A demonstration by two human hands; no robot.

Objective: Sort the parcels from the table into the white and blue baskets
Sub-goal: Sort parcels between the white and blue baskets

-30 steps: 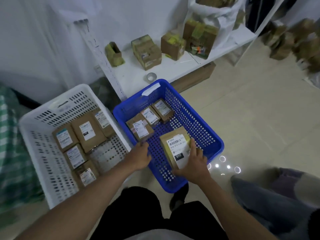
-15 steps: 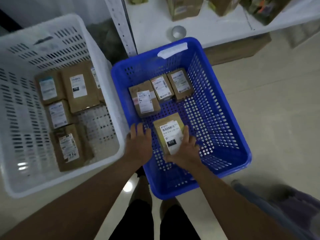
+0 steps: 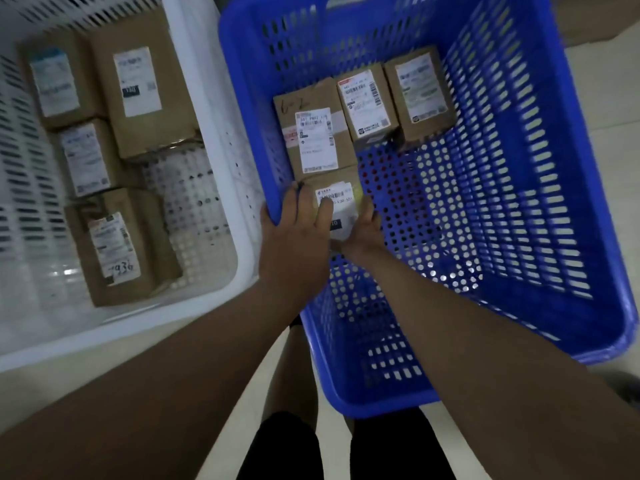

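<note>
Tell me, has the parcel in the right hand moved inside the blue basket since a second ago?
Yes. The parcel has shifted toward the blue basket's left wall and now sits directly below the 6-2 parcel.

You're in a parcel-sorting spot, likely a small courier depot or stockroom: at ten o'clock a white basket [image 3: 221, 161] holds brown cartons [image 3: 145, 95] with printed shipping labels, at one o'clock a blue basket [image 3: 561, 209] holds more labelled parcels [image 3: 367, 102], both set on a pale tiled floor [image 3: 609, 109]
</note>
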